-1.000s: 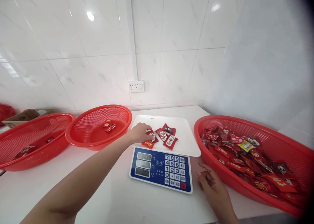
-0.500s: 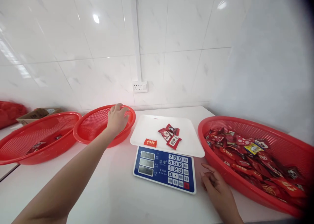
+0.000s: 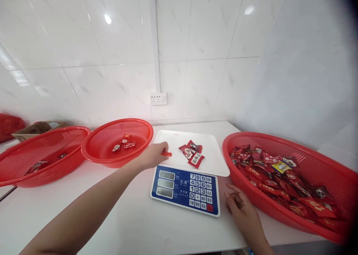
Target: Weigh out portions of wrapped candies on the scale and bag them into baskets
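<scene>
I see left hand (image 3: 156, 153) pinching candy (image 3: 167, 154), visible strip pointing rightward over tray (image 3: 173, 140); right hand (image 3: 241, 208) farther off, loosely open, apparently empty.

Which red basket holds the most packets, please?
The basket right of the scale: packets lie heaped in it, whereas the two baskets on the left show only a few.
</scene>
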Available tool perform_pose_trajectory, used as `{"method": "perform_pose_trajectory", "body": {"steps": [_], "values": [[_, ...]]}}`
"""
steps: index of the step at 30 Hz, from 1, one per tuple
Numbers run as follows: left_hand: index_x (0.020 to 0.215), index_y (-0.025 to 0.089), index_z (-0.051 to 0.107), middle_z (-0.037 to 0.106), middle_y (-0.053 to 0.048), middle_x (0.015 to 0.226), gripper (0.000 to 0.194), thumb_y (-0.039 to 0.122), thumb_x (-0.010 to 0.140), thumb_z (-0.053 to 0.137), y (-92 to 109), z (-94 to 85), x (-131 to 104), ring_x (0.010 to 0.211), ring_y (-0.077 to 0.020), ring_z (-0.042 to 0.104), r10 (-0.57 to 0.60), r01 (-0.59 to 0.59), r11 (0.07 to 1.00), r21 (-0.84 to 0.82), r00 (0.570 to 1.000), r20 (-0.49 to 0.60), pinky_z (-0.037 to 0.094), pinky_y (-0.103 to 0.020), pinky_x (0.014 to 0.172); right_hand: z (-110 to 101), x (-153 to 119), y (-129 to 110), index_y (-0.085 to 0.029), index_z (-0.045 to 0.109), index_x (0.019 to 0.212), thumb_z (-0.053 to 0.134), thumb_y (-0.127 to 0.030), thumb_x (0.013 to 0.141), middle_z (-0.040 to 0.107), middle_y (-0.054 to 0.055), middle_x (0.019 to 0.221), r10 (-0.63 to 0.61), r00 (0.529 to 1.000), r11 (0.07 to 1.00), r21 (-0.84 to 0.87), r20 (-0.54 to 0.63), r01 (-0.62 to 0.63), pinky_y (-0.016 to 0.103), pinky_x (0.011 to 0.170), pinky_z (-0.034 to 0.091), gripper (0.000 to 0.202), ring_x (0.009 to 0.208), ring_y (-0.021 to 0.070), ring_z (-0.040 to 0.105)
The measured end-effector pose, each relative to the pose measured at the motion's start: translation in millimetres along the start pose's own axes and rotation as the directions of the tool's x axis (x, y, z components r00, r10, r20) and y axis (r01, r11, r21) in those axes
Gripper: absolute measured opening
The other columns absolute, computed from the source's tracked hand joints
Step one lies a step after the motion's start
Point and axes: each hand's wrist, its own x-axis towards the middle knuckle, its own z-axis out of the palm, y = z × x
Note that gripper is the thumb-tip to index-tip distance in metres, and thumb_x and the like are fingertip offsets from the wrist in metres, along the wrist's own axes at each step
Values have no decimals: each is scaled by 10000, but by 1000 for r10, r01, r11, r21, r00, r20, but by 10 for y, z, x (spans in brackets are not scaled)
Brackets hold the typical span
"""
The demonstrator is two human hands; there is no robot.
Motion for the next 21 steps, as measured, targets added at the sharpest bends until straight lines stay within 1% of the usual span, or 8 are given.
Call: {"method": "perform_pose_trajectory", "body": {"steps": [2, 4, 7, 10, 12, 14, 17, 21], "values": [[924, 230, 551, 657, -39, 861, 144, 253, 806, 474, -139, -135, -11, 775, -205, 611, -90, 98, 994, 49, 984, -153, 451, -297, 658, -2, 6, 19, -183, 535, 1061, 572, -505, 741, 464, -69, 516, -4, 1000, 1000, -10, 4, 4, 274, 492, 386, 455, 495, 146, 483], [1007, 195, 540, 628, -122, 1030, 234, 172, 817, 405, -272, -270, -8, 967, -278, 569, -143, 181, 979, 97, 939, -312, 426, -416, 814, -6, 14, 42, -185, 535, 1058, 571, -494, 745, 468, -68, 522, -11, 1000, 1000, -16, 13, 12, 273, 494, 387, 442, 502, 147, 488], [1082, 183, 548, 557, -144, 1203, 337, 104, 812, 364, -317, -317, 47, 1161, -305, 449, -68, 140, 977, 158, 916, -394, 319, -501, 964, -12, 30, 76, -183, 534, 1062, 565, -483, 750, 476, -65, 526, -18, 1000, 1000, -18, 11, 18, 273, 501, 396, 434, 506, 146, 483], [1060, 231, 600, 619, -51, 1149, 342, 102, 805, 413, -100, -118, 171, 1123, -210, 487, 190, -144, 968, 204, 954, -230, 345, -368, 996, -19, 40, 89, -181, 538, 1056, 577, -482, 740, 490, -59, 529, -8, 1000, 1000, -1, 15, 8, 275, 511, 413, 438, 512, 149, 494], [1069, 280, 609, 638, 15, 1138, 414, 51, 763, 449, 119, 67, 275, 1103, -147, 504, 375, -355, 914, 197, 924, -73, 359, -275, 987, -20, 35, 73, -183, 542, 1046, 595, -485, 721, 494, -57, 527, 2, 1000, 1000, 20, 10, -2, 275, 508, 420, 446, 510, 152, 501], [1097, 296, 601, 631, 32, 1164, 482, 17, 727, 467, 314, 209, 379, 1103, -134, 507, 487, -485, 856, 179, 873, 40, 372, -254, 970, -17, 21, 37, -186, 547, 1032, 606, -490, 704, 496, -56, 526, 11, 1000, 999, 35, -8, -11, 272, 497, 418, 451, 506, 153, 501], [1116, 266, 595, 631, -13, 1164, 469, 39, 721, 487, 471, 288, 499, 1097, -176, 519, 529, -545, 819, 180, 838, 130, 404, -297, 931, -3, -3, -32, -190, 553, 1006, 597, -499, 700, 479, -59, 521, 28, 999, 999, 34, -29, -27, 270, 489, 416, 437, 498, 150, 492], [1049, 238, 623, 662, -59, 1034, 340, 125, 749, 510, 453, 262, 524, 1006, -214, 574, 472, -499, 838, 223, 866, 164, 442, -315, 842, 8, -12, -75, -194, 566, 983, 585, -510, 700, 446, -66, 499, 21, 999, 999, 32, -29, -20, 272, 477, 409, 424, 478, 149, 473]]}}
